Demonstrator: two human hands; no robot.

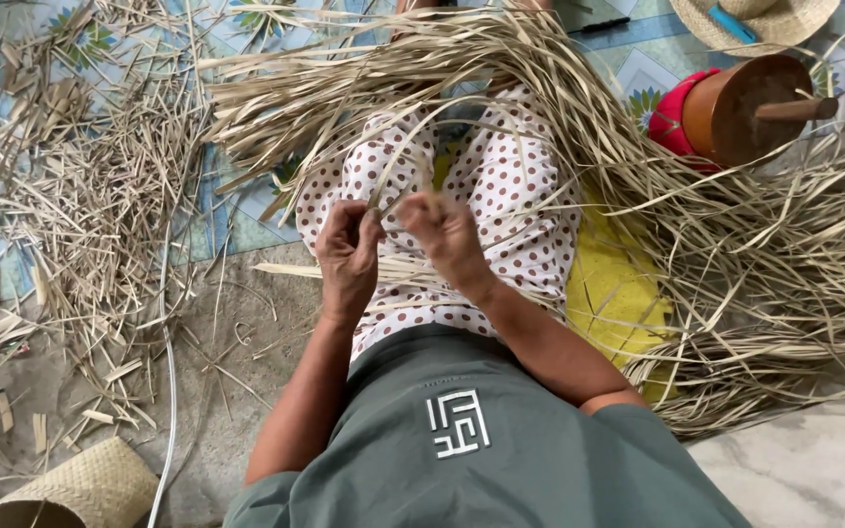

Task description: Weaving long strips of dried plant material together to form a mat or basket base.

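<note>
My left hand (347, 251) and my right hand (445, 235) are raised close together over my lap, both pinching the same thin dried palm-leaf strips (390, 178) that run up and away from me. The fingers of each hand are curled around the strips. My legs in white trousers with brown dots (515, 186) stretch forward beneath a large bundle of long dried leaf strips (413, 73) lying across them.
Short cut leaf scraps (90, 205) litter the floor at left. A small woven basket (80, 489) lies at the bottom left. More long strips (784, 264) pile at right over a yellow mat (613, 293). A brown round wooden block with a red base (740, 103) and a straw hat (755, 20) sit top right.
</note>
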